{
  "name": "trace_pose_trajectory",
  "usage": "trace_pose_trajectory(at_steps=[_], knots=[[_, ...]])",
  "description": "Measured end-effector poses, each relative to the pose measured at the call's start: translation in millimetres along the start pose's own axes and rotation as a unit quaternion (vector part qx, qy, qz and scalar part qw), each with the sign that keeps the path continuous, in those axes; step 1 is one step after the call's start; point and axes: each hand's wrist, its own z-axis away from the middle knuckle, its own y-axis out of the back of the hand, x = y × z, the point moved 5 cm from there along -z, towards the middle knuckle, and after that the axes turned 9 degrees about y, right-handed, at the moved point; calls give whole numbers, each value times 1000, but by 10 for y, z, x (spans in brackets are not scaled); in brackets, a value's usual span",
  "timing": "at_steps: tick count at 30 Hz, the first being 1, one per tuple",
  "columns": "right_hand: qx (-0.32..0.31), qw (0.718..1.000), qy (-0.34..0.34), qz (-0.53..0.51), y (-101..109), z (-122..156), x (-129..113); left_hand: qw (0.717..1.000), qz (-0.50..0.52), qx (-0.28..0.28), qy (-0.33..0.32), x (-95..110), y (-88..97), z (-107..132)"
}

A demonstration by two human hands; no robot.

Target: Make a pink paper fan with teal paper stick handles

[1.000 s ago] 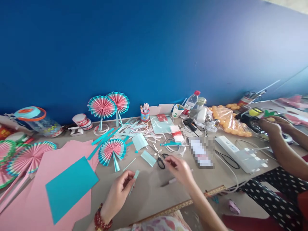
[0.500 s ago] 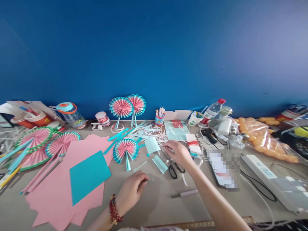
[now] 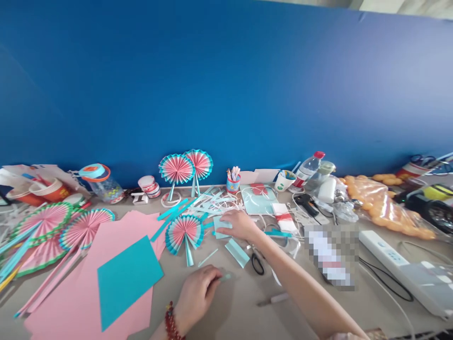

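My left hand (image 3: 200, 295), with a red bead bracelet at the wrist, is closed low over the table. A small pale green scrap (image 3: 225, 277) pokes out from its fingertips; its kind is too blurred to make out. My right hand (image 3: 241, 226) reaches forward, fingers stretched over a light blue paper square (image 3: 222, 230) and touching its upper part. Just below lies a folded light blue paper strip (image 3: 237, 253). Black-handled scissors (image 3: 257, 263) rest partly under my right forearm. Left of my hands is a pleated pink-and-blue paper fan (image 3: 184, 234).
A teal sheet (image 3: 129, 283) lies on pink paper (image 3: 90, 264) at left. Two fans (image 3: 177, 169) stand at the blue wall. Paper scraps (image 3: 215, 200), a pen cup (image 3: 233, 183), a bottle (image 3: 307, 171), a blurred-out phone (image 3: 329, 257) and a power strip (image 3: 392, 259) surround the work area.
My right hand has moved left from beside the scissors onto the light blue paper square. My left hand stays low, the pale scrap showing more clearly. The view has tilted up slightly.
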Motion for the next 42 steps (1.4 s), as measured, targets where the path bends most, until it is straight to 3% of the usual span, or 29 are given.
trace_pose_trajectory(at_steps=[5, 7, 10, 13, 18, 22, 25, 28, 31, 33, 38, 42], knots=[[37, 995, -94, 2, 447, -3, 315, 1000, 13, 13, 0, -92, -19, 5], [45, 989, -139, 15, 673, 116, 485, 1000, 25, 16, 9, -126, -20, 17], [6, 984, -176, 27, 870, 429, 629, 999, 33, 12, 16, -124, -18, 26], [-56, 977, -201, 40, 816, 828, 588, 1000, 15, 15, 9, -84, -15, 23], [-82, 956, -270, 84, 425, 1358, 388, 1000, 5, 28, 2, -73, -21, 31], [-59, 951, -294, 79, 267, 1508, 346, 1000, 1, 28, 2, -82, -24, 45], [-44, 960, -272, 42, 374, 1527, 386, 1000, 2, 25, 2, -74, -17, 41], [58, 963, -251, -77, 670, 1535, 471, 1000, 1, 21, 5, -59, -12, 29], [225, 914, -246, -231, 976, 1545, 581, 1000, -2, 17, 8, -39, -9, 23], [266, 890, -266, -256, 1058, 1532, 636, 1000, 5, 16, 10, -28, -2, 24], [189, 915, -282, -220, 1012, 1454, 609, 997, 65, 5, 46, -41, 23, 26], [105, 934, -336, -52, 1108, 1557, 534, 986, 144, 9, 79, -68, 55, 14]])
